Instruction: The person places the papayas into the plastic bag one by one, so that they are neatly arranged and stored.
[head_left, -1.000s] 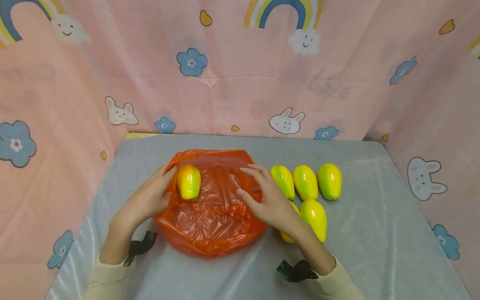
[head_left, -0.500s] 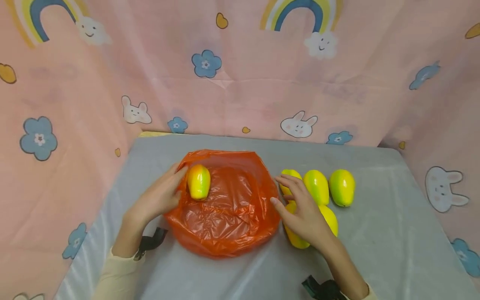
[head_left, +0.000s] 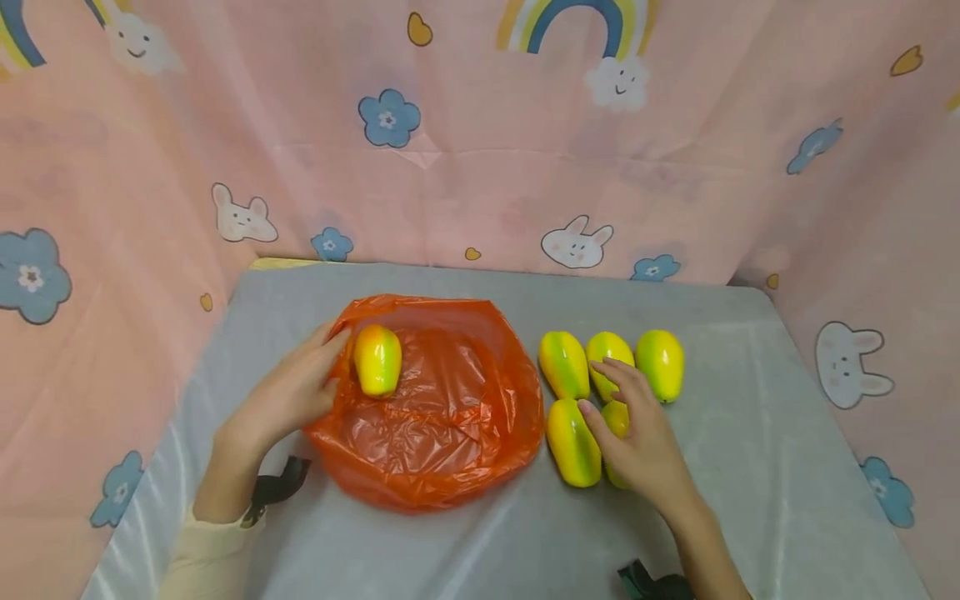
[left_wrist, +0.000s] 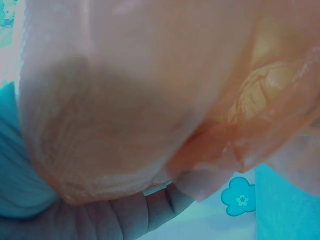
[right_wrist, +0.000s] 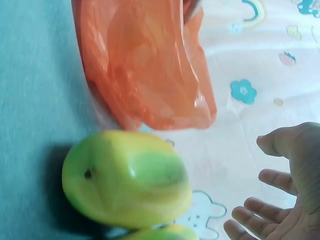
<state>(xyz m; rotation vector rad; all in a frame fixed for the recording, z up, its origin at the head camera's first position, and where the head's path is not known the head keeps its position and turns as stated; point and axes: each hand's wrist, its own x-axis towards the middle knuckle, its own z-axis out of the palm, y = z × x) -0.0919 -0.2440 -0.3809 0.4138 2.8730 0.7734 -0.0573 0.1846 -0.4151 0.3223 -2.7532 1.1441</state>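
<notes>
A red-orange plastic bag stands with its mouth spread wide; one yellow-green, mango-like fruit lies inside near its left side. My left hand grips the bag's left rim, with thin film bunched by its fingers in the left wrist view. Right of the bag, several similar fruits sit in two rows, including a front one beside the bag. Over the right ones hovers my right hand, fingers spread and holding nothing, partly hiding a front fruit. In the right wrist view, a fruit lies apart from those fingers.
A grey cloth covers the table. Pink printed curtains rise behind it and along both sides. The far-right fruit stands at the back row's end. Dark straps hang at the wrists.
My right hand has left the bag's right rim and moved right, over the fruits. The left hand stays at the bag's left rim, and the bag's mouth remains spread.
</notes>
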